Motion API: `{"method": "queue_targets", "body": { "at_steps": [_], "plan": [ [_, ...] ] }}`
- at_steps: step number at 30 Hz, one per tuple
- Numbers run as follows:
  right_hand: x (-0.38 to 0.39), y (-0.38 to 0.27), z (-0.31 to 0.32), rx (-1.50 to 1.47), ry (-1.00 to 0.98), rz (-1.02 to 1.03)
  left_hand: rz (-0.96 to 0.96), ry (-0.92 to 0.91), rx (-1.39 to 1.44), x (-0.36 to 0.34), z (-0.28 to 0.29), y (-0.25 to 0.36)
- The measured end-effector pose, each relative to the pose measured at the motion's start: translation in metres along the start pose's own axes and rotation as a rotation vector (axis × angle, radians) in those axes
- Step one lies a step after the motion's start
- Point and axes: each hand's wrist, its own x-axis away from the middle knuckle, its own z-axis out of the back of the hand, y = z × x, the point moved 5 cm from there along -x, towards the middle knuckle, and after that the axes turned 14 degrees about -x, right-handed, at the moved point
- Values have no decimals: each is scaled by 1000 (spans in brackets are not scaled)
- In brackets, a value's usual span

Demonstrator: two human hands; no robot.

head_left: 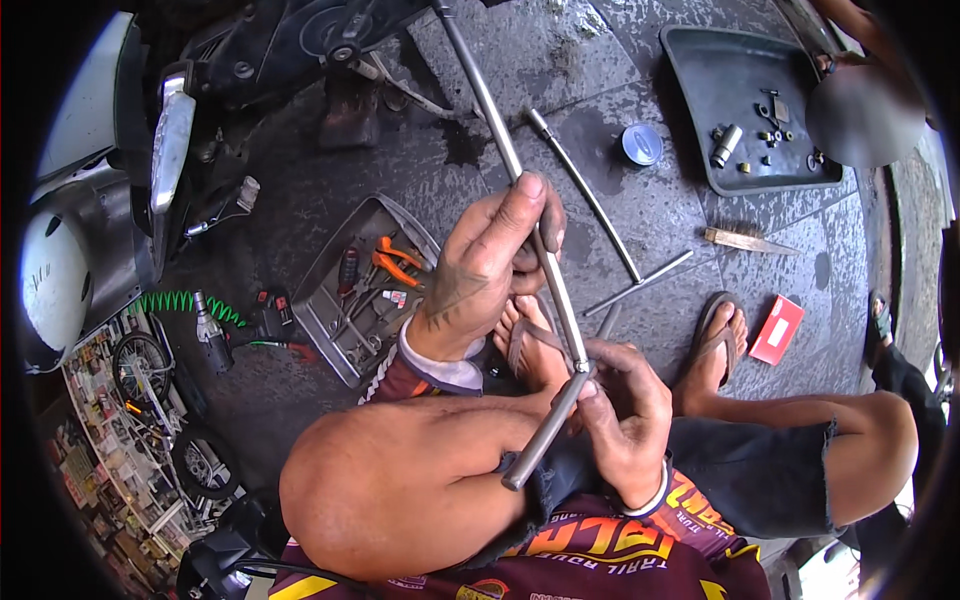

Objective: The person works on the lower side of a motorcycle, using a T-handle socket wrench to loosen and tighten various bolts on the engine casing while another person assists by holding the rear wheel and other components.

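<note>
A long steel T-handle wrench [487,105] slants across the middle of the view, its far end reaching up towards the motorcycle. My left hand [480,265] is closed round the shaft, thumb laid along it. Where shaft and crossbar meet, my right hand [632,420] grips the wrench with thumb and fingers; part of the crossbar sticks out to the lower left. Beyond my hands, a second T-handle wrench [588,200] lies on the floor. Left of my left hand sits a grey tool tray [322,348] holding orange-handled pliers [398,262], a screwdriver [348,270] and other tools.
Motorcycle parts [330,40] fill the upper left. A black tray [700,130] with small metal parts stands at far right, near another person. Around it are a blue-lidded tub [642,145], a brush [745,240] and a red box [777,330]. An air tool [212,335] with green hose lies left.
</note>
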Motion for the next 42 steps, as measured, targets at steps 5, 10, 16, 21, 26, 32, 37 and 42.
{"method": "queue_targets", "body": {
  "at_steps": [5,10,16,21,26,32,37,42],
  "plan": [
    [-4,-2,2,-7,-1,-20,-30,-12,-6,-2,3,2],
    [-7,-7,-3,-26,-14,28,-54,-25,11,1,5,10],
    [-10,-18,0,92,14,53,-94,-188,153,-8,1,9],
    [-14,-36,-1,191,19,156,-201,-352,347,-16,-4,9],
    [-14,-40,-8,205,-16,56,-288,-393,440,-17,-4,1],
    [-18,-63,-23,341,-171,91,-278,-305,443,-6,4,1],
    [-27,-106,-28,723,-283,294,-317,-305,464,-5,4,10],
    [-38,-45,-48,446,-80,230,-253,-192,163,-10,8,14]
  ]
}}
